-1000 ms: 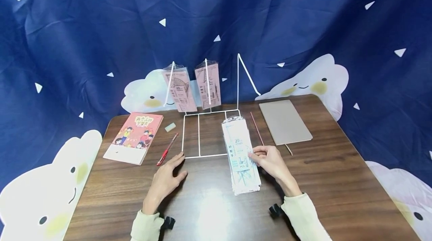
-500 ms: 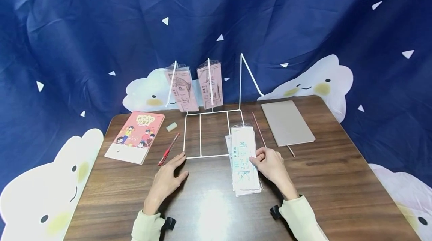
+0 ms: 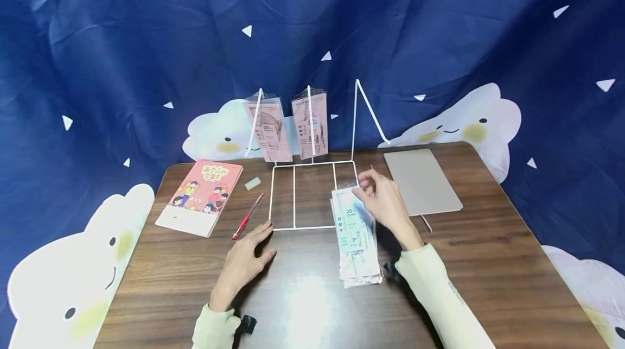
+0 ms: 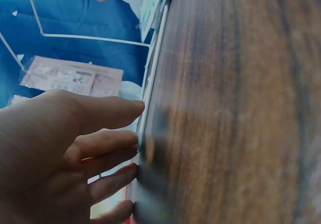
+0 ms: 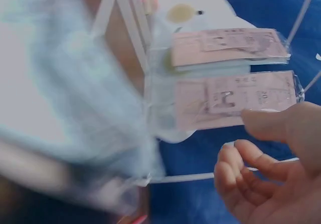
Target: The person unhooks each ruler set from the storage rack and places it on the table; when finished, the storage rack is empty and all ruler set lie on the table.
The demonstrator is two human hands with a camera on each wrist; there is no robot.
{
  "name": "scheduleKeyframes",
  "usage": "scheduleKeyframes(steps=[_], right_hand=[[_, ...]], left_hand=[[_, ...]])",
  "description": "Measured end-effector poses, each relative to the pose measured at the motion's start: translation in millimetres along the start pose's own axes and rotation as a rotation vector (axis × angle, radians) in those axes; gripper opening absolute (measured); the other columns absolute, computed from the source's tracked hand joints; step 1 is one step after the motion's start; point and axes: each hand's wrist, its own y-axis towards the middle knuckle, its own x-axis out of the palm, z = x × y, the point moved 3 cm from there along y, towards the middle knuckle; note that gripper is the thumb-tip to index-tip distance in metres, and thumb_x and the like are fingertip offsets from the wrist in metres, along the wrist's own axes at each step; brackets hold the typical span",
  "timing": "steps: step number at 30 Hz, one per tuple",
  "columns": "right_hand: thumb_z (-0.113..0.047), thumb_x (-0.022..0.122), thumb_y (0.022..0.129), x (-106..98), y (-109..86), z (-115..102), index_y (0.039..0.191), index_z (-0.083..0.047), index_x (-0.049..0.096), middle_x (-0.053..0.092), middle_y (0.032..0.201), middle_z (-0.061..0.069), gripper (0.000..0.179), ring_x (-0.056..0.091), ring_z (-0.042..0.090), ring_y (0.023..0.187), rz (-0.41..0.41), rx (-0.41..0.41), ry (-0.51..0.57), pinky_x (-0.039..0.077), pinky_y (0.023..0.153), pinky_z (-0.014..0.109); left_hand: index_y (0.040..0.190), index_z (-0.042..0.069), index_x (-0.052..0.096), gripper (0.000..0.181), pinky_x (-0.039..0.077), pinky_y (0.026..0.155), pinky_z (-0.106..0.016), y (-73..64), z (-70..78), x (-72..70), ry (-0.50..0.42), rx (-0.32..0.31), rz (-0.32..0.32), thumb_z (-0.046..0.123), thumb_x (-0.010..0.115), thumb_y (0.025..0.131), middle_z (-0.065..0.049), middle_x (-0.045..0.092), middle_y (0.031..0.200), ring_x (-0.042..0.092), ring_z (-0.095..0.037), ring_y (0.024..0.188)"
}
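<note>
A white wire display rack (image 3: 312,227) stands on the table, with pink packets (image 3: 277,140) in clear sleeves hanging from its left and middle hooks. My left hand (image 3: 242,262) lies on the table, its fingertips at the rack's front left corner. In the left wrist view, those fingers are extended along the white bar. A stack of pale, blue-printed packets (image 3: 352,246) lies across the rack's front right part. My right hand (image 3: 388,203) hovers at the stack's top end. In the right wrist view, its thumb and bent fingers are apart with nothing between them.
Left of the rack lie a pink picture book (image 3: 202,197), an eraser (image 3: 253,183) and a red pen (image 3: 248,216). A grey notebook (image 3: 422,182) lies to the right. The rack's right hook (image 3: 374,112) is bare. A blue curtain (image 3: 293,23) hangs behind.
My right hand has let go of the stack's right edge and moved up to its top end. The packets have been shifted into a neater stack. My left hand stays at the rack.
</note>
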Motion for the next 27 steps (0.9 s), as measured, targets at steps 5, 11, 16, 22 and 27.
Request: scheduleKeyframes(steps=[5,11,16,22,27], right_hand=[[-0.015,0.082,0.092,11,61.3,-18,0.115,-0.004,0.072,0.075,0.098,0.009,0.028,0.065,0.021,0.079,-0.043,-0.001,0.124,0.049,0.071,0.026],[-0.014,0.081,0.092,32,113.6,-17,0.127,0.001,0.067,0.074,0.111,0.021,0.041,0.07,0.029,0.083,-0.026,-0.001,0.203,0.05,0.069,0.021],[-0.018,0.081,0.092,47,136.0,-1,0.134,-0.005,0.064,0.073,0.121,0.017,0.047,0.073,0.03,0.088,-0.044,0.059,0.226,0.051,0.071,0.022],[-0.02,0.082,0.091,59,149.7,4,0.126,-0.007,0.068,0.073,0.12,0.014,0.041,0.071,0.029,0.089,-0.091,0.09,0.257,0.05,0.069,0.021],[-0.02,0.081,0.092,66,154.6,7,0.118,-0.003,0.071,0.075,0.115,0.016,0.033,0.072,0.031,0.088,-0.101,0.067,0.218,0.048,0.066,0.019]], left_hand=[[0.148,0.011,0.061,0.06,0.046,0.11,-0.057,-0.1,-3.5,-0.3,0.006,-0.003,0.009,0.024,0.078,0.093,-0.002,0.054,0.156,0.05,-0.028,0.144],[0.147,0.009,0.062,0.059,0.047,0.109,-0.056,1.5,-4.1,1.5,0.009,0.025,0.027,0.023,0.078,0.092,-0.003,0.056,0.155,0.051,-0.028,0.144],[0.146,0.009,0.063,0.058,0.047,0.11,-0.055,2.2,-4.5,3.3,0.008,0.039,0.022,0.023,0.078,0.092,-0.003,0.056,0.155,0.051,-0.027,0.144],[0.146,0.01,0.063,0.058,0.047,0.111,-0.055,2.0,-4.8,0.0,-0.002,0.026,0.02,0.023,0.079,0.092,-0.003,0.056,0.155,0.051,-0.027,0.144],[0.146,0.009,0.063,0.058,0.047,0.11,-0.055,1.7,-5.2,0.9,0.006,0.035,0.027,0.022,0.078,0.092,-0.005,0.057,0.154,0.052,-0.028,0.143]])
